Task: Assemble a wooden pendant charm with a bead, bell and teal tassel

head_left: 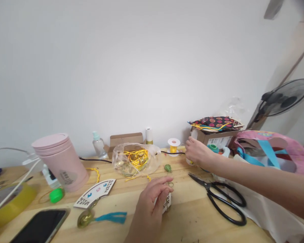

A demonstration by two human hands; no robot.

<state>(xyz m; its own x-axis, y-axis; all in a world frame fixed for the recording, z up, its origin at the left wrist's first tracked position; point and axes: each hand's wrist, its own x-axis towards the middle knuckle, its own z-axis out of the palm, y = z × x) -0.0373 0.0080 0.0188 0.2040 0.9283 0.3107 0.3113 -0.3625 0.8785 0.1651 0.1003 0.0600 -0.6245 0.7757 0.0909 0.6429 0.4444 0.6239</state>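
My left hand rests low at the middle of the table, fingers curved over a white cut-out piece that is mostly hidden beneath them. A small cord loop shows by its fingertips. Farther back, my right hand is closed around what looks like a white spool, its rim showing above the fingers. Left of that hand stands a spool of yellow thread. A green cord knot lies between the hands. Black-handled scissors lie below my right forearm.
A plastic bag of yellow cord sits at the back middle. At left are a pink cup, a phone, yellow tape and a fan-shaped ornament with a blue tassel. A cardboard box and pink bag stand right.
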